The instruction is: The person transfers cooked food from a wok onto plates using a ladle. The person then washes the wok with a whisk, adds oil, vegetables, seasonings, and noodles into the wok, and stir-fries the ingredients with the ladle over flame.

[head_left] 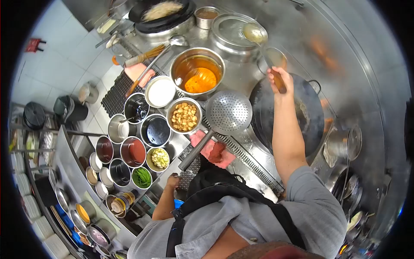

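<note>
My right hand (pixel 281 79) is closed around the wooden handle of a ladle (pixel 255 33). The ladle's bowl, with pale liquid in it, is over a lidded steel pot (pixel 233 30). Beneath my right forearm lies a dark wok (pixel 264 114), partly hidden by the arm. My left hand (pixel 173 180) hangs low by the counter edge, near the handle end of a perforated strainer (pixel 229 113). Its fingers look curled, and whatever may be in them is hidden. The strainer rests between the wok and a bowl of golden chunks (pixel 184 116).
A steel pot of orange oil (pixel 197 71) stands behind the strainer. Left of it are a white bowl (pixel 160 91), several sauce containers (pixel 133 152) and chopped greens (pixel 141 178). A second wok (pixel 161 19) sits at the back. Pink cloths (pixel 217 153) lie at the front edge.
</note>
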The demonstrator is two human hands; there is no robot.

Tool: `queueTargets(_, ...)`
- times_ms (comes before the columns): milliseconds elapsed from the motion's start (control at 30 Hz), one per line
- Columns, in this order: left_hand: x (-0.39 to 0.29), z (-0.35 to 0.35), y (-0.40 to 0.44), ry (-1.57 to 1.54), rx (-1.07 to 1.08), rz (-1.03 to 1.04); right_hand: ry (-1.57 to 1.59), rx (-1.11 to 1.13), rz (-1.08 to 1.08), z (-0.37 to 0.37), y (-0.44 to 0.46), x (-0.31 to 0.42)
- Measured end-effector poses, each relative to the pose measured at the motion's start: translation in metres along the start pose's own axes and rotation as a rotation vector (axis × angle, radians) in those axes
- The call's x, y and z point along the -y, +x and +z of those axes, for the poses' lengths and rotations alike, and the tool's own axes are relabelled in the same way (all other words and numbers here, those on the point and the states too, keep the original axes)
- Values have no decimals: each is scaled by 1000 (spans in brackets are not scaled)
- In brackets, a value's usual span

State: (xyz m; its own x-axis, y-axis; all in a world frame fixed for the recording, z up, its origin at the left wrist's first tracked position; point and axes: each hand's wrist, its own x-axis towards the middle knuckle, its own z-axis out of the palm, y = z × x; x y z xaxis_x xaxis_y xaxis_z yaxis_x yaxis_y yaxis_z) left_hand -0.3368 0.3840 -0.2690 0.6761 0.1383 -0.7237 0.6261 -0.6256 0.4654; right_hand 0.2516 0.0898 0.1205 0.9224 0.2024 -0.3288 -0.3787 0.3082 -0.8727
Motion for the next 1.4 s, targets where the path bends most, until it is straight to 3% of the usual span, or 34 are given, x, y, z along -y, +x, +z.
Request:
queueTargets(33,-24,-17,-5,296,82,210,79,21,-56,-15,-15,2)
queueTargets(67,-54,-32,-4,325,90,223,40,13,-19,-33,-36,13)
queueTargets(133,-111,-53,-24,194,312,127,26,-4,-52,-67,-84,30)
queueTargets(167,-59,-10,21,-44,489,126,-9,7,-74,-87,-111,35)
queueTargets(200,-94,-29,8,284,515,616,-42,22,-102,-106,-136,40)
queueTargets(233,-141,-55,-11,566,339,1116,-107,3,-116,-124,-157,45)
queueTargets(267,-192,-68,-39,310,462,679,-188,-24,-111,-145,-174,48)
queueTargets(300,-245,-82,-69,6,438,257,-273,-44,-110,-167,-190,51)
queueTargets(367,-317,-98,-97,155,303,539,-365,-92,-90,-211,-214,52)
queueTargets(400,-365,-111,-122,111,347,470,-734,-112,-141,-237,-220,47)
queueTargets(467,-400,-93,-125,-39,215,645,-1422,-235,-352,-251,-249,46)
queueTargets(500,-433,-88,-136,-211,313,593,-1502,-271,-224,-248,-264,43)
queueTargets(567,-485,-62,-144,-547,510,543,-1587,-315,-188,-254,-277,23)
queueTargets(633,-526,-24,-142,-914,699,479,-1425,-352,-197,-244,-282,2)
queueTargets(667,-543,-7,-142,-1116,784,395,-1286,-248,-250,-253,-273,-16)
queueTargets(767,-575,12,-143,-1352,759,281,-809,-201,-459,-235,-321,-44)
queueTargets(800,-566,19,-119,-1311,628,288,-850,-300,-479,-243,-349,-53)
queueTargets(833,-563,12,-123,-1292,631,281,-893,-398,-498,-258,-381,-62)
queueTargets(900,-552,-9,-140,-707,177,314,-1263,-660,-423,-305,-429,-120)
queueTargets(967,-538,-19,-152,-627,182,328,-1366,-726,204,-323,-473,-168)
queueTargets(1033,-531,-37,-167,-552,185,353,-1306,-745,177,-326,-494,-215)
queueTargets(1100,-534,-65,-191,-661,407,152,-1261,-755,147,-341,-491,-240)
queueTargets(1167,-543,-110,-204,-534,546,109,-878,-839,208,-366,-481,-251)
queueTargets(1233,-537,-158,-181,-259,580,120,-320,-746,165,-395,-480,-232)
queueTargets(1300,-568,-182,-193,459,215,415,-66,-615,-34,-350,-483,-147)
queueTargets(1333,-570,-186,-185,450,214,416,-81,-595,-154,-336,-472,-126)
queueTargets(1400,-569,-191,-170,1029,-322,716,-116,-540,-265,-310,-441,-79)
